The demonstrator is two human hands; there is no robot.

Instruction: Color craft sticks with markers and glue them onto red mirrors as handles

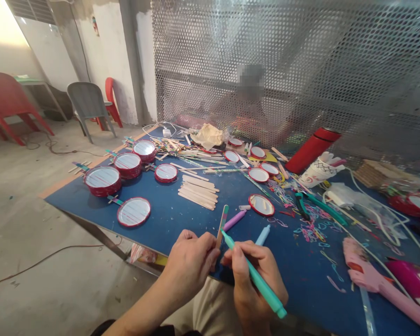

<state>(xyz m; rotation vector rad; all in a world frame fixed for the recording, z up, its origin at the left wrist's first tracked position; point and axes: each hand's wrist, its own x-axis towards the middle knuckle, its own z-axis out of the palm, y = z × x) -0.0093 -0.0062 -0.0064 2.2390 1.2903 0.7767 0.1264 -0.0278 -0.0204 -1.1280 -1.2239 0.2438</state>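
My left hand (192, 256) is closed on the lower end of a wooden craft stick (224, 215), which stands up near the table's front edge and has green and purple colouring on its upper part. In my right hand (255, 275) is a teal marker (262, 284), its tip touching the stick's side. A purple marker (234, 220) lies just behind the stick, and a light blue marker (263, 235) is beyond my right fingers. A row of plain craft sticks (198, 191) lies farther back on the blue table (161, 233).
Red-rimmed round pieces (133, 212) stand at the left. Right of centre are loose coloured bands (311, 224), a red bottle (313, 150), a paper cup (318, 171) and a pink glue gun (378, 280). A perforated metal screen (203, 56) rises behind.
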